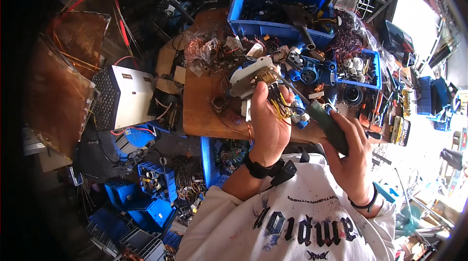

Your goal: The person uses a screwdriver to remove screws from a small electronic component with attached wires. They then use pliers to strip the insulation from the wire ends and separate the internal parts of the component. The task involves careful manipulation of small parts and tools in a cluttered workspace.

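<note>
Right hand point(350, 150) fingers wrapped tight round dark-green-handled screwdriver point(319, 114); its thin shaft runs up-left to the part. Left hand point(269, 123) fingers curled, clamping white-and-metal electrical component with yellow wires point(253, 76) above wooden bench point(200, 110). Judgement: keep tip square in screw, brace component firmly, wires clear. Blue plastic bin point(280, 2) beyond.

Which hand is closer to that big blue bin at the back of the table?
Left. The left hand is just below the blue bin; the right hand sits lower and further right.
</note>
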